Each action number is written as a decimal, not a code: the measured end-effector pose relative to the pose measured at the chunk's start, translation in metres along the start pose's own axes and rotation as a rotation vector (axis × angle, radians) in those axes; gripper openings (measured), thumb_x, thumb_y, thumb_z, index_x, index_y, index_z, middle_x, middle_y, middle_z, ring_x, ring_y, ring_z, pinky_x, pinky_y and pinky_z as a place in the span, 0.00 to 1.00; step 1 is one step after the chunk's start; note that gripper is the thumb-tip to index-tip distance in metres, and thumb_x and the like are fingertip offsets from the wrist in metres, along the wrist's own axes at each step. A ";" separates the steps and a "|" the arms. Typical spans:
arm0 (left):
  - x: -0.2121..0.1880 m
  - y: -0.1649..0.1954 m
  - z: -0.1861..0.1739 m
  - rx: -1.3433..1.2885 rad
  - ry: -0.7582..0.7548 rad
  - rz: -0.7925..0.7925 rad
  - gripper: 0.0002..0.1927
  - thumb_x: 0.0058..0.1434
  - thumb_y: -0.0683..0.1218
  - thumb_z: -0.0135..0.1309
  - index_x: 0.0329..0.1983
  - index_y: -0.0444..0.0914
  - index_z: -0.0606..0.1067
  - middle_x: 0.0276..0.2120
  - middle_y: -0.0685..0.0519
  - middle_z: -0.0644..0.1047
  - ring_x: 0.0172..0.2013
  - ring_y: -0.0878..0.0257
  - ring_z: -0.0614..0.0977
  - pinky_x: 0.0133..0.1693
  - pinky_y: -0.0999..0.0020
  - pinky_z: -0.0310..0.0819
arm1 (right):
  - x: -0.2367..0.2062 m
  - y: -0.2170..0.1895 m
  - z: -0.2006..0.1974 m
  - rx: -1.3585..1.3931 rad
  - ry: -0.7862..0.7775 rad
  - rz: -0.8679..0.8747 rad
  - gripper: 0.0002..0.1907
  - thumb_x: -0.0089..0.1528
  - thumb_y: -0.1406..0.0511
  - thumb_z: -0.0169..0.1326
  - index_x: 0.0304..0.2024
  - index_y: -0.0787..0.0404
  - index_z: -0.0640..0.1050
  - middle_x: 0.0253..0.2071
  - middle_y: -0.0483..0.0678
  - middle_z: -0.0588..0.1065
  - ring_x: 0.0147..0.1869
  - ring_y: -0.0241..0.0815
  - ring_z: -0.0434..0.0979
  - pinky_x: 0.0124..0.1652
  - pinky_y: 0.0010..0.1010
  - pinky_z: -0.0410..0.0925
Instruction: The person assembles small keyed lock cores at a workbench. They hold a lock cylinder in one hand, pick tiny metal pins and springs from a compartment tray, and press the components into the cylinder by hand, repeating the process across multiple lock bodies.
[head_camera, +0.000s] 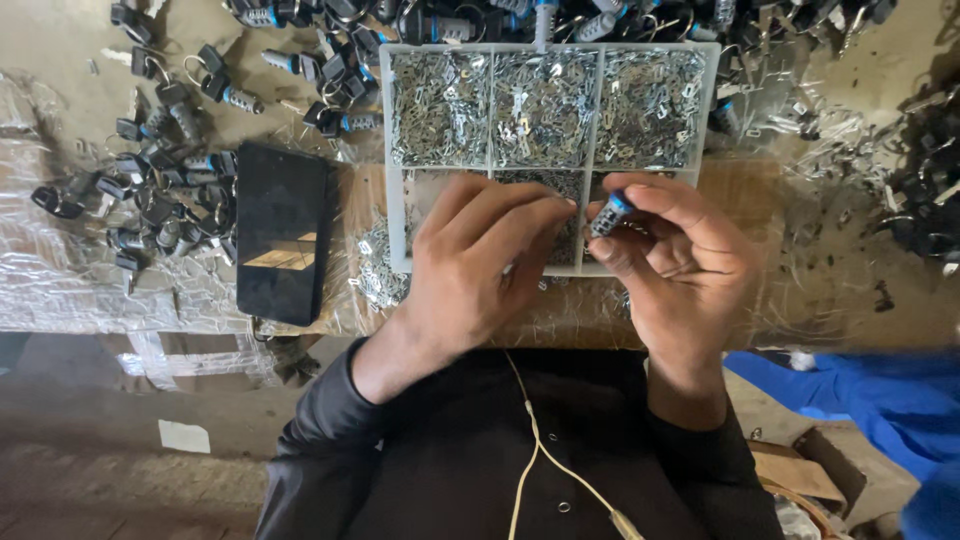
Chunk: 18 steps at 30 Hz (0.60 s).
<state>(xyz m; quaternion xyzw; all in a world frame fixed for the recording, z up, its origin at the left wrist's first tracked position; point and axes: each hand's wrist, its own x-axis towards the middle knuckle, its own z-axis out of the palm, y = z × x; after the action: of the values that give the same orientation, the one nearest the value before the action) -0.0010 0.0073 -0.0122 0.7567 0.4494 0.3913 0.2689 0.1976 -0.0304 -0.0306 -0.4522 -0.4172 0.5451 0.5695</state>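
Head cam looks straight down: right hand (680, 262) is pinched closed around a small lock cylinder (608, 215) with a blue band, most of it buried under the fingers so only the tip shows. Left hand (478, 262) sits at its 9 o'clock, fingertips bunched narrow and almost touching the cylinder; can't tell if it's holding one of the tiny bits. Both hands cover the lower row of the clear compartment tray (392, 150), full of small metal plates (545, 105). At 10 o'clock lies a black phone (283, 230), with keyed locks (160, 170) scattered beyond. Blue fabric (880, 400) at 4 o'clock is blurry.
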 end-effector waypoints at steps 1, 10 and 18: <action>0.000 0.001 0.000 0.032 0.001 0.012 0.17 0.62 0.34 0.63 0.53 0.38 0.77 0.48 0.51 0.79 0.46 0.52 0.79 0.47 0.62 0.75 | 0.000 0.000 -0.001 0.000 -0.001 0.002 0.19 0.66 0.83 0.62 0.58 0.70 0.75 0.59 0.60 0.76 0.58 0.43 0.81 0.57 0.28 0.78; -0.003 0.002 -0.003 0.228 -0.012 0.087 0.11 0.61 0.37 0.64 0.45 0.35 0.77 0.41 0.52 0.78 0.42 0.54 0.77 0.44 0.57 0.72 | -0.002 -0.003 -0.005 0.009 0.004 0.007 0.19 0.66 0.82 0.62 0.58 0.70 0.75 0.59 0.59 0.76 0.58 0.43 0.81 0.54 0.28 0.79; -0.003 -0.002 0.003 0.228 -0.050 -0.041 0.08 0.67 0.42 0.66 0.45 0.38 0.78 0.41 0.55 0.78 0.43 0.53 0.76 0.47 0.58 0.71 | -0.006 -0.003 -0.003 -0.007 0.001 0.018 0.20 0.65 0.83 0.62 0.57 0.69 0.75 0.59 0.59 0.76 0.57 0.44 0.81 0.56 0.30 0.79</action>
<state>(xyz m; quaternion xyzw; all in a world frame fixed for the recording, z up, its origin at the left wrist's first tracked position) -0.0004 0.0055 -0.0159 0.7825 0.4997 0.3131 0.2000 0.2008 -0.0365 -0.0285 -0.4582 -0.4147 0.5487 0.5630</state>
